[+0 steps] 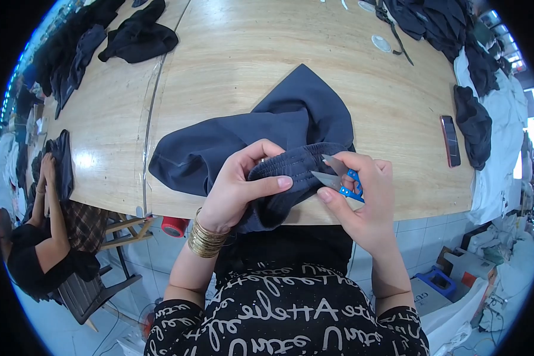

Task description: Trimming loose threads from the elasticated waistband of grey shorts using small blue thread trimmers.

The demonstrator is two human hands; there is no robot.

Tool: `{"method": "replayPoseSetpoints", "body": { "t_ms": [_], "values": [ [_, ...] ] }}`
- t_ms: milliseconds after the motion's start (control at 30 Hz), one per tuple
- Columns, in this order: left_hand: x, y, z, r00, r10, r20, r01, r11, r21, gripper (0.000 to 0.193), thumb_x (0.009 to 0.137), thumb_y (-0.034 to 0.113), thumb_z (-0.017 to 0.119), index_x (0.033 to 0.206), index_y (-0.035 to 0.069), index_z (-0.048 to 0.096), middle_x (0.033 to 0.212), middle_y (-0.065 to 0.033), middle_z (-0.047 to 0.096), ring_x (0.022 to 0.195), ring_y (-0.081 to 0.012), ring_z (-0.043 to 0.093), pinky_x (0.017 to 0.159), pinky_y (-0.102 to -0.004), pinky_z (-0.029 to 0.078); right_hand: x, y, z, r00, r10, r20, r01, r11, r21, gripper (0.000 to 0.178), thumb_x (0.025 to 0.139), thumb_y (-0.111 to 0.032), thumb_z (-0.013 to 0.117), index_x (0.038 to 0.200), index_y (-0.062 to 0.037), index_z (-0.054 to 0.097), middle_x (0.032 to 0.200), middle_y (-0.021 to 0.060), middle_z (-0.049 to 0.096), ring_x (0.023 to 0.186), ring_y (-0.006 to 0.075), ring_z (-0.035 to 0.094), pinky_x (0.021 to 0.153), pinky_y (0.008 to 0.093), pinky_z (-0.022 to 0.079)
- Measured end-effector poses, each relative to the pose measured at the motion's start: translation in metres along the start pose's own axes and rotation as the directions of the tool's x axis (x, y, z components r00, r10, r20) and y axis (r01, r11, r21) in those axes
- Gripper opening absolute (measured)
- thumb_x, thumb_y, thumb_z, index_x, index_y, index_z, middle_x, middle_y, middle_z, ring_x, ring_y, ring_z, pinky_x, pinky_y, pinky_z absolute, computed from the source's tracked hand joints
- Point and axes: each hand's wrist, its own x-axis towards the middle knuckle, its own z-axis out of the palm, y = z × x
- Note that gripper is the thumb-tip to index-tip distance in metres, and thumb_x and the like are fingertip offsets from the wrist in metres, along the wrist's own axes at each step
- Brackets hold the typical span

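A dark navy garment with a gathered elastic waistband [296, 163], which looks like a pair of shorts or trousers [231, 139], lies folded on the wooden table in front of me. My left hand [246, 178] grips the waistband, thumb on top and fingers behind it, lifting it near the table's front edge. In my right hand [365, 196] is a pair of small thread snips [344, 183] with blue handles. Their two pointed blades are spread apart, tips close to the right part of the waistband. Whether the tips touch the cloth I cannot tell.
The wooden table [219, 77] has a seam on the left. Dark garments [139, 35] lie at far left and far right. A phone [450, 140] rests near the right edge by white cloth [504, 130]. At left, another person [47, 237] sits with hands on dark fabric.
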Motion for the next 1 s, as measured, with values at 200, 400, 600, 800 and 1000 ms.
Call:
{"method": "replayPoseSetpoints", "body": {
  "t_ms": [200, 400, 600, 800, 1000],
  "values": [
    [0.0, 0.002, 0.002, 1.0, 0.029, 0.004, -0.029, 0.999, 0.029, 0.025, 0.074, -0.003, 0.067, 0.094, 0.002, 0.054, 0.089, -0.001, 0.059, 0.08, -0.0039, 0.055, 0.073, -0.0177, 0.046, 0.0, -0.006, -0.005, 0.989, -0.139, 0.038, 0.145, 0.953, -0.266, 0.031, 0.07, -0.023, 0.072, 0.095, -0.0108, 0.057, 0.07, -0.0037, 0.052, 0.057, 0.0123, 0.046, 0.066, 0.0316, 0.026],
    [-0.002, 0.003, 0.004, 0.999, 0.043, 0.01, -0.043, 0.995, 0.088, 0.024, 0.073, -0.002, 0.069, 0.093, 0.002, 0.055, 0.089, -0.0007, 0.06, 0.08, -0.0041, 0.055, 0.072, -0.0178, 0.045, 0.002, -0.011, -0.009, 0.983, -0.174, 0.06, 0.183, 0.916, -0.356, 0.026, 0.071, -0.021, 0.07, 0.092, -0.0101, 0.058, 0.065, -0.003, 0.047, 0.056, 0.0132, 0.043, 0.065, 0.0325, 0.025],
    [-0.003, 0.004, 0.005, 0.999, 0.034, 0.003, -0.034, 0.993, 0.111, 0.023, 0.073, -0.002, 0.069, 0.092, 0.002, 0.056, 0.088, -0.0007, 0.06, 0.079, -0.004, 0.055, 0.072, -0.0183, 0.045, 0.003, -0.015, -0.011, 0.986, -0.146, 0.082, 0.166, 0.918, -0.361, 0.025, 0.068, -0.018, 0.072, 0.088, -0.0107, 0.059, 0.067, -0.0031, 0.053, 0.058, 0.0144, 0.044, 0.066, 0.032, 0.026],
    [-0.002, 0.005, 0.005, 1.0, 0.015, 0.006, -0.016, 0.995, 0.102, 0.023, 0.073, -0.003, 0.069, 0.092, 0.002, 0.056, 0.088, -0.0006, 0.061, 0.079, -0.004, 0.055, 0.073, -0.0185, 0.045, 0.004, -0.015, -0.012, 0.984, -0.154, 0.085, 0.175, 0.914, -0.366, 0.026, 0.068, -0.018, 0.073, 0.089, -0.0108, 0.059, 0.067, -0.0035, 0.054, 0.057, 0.0142, 0.043, 0.065, 0.0321, 0.026],
    [-0.001, 0.006, 0.005, 1.0, 0.005, 0.009, -0.007, 0.992, 0.126, 0.023, 0.073, -0.002, 0.069, 0.092, 0.001, 0.057, 0.088, -0.0008, 0.061, 0.079, -0.0042, 0.056, 0.072, -0.0183, 0.045, 0.006, -0.012, -0.013, 0.98, -0.178, 0.086, 0.197, 0.911, -0.361, 0.026, 0.067, -0.018, 0.073, 0.088, -0.0111, 0.059, 0.065, -0.0043, 0.053, 0.056, 0.014, 0.043, 0.065, 0.0322, 0.026]
  ]
}}
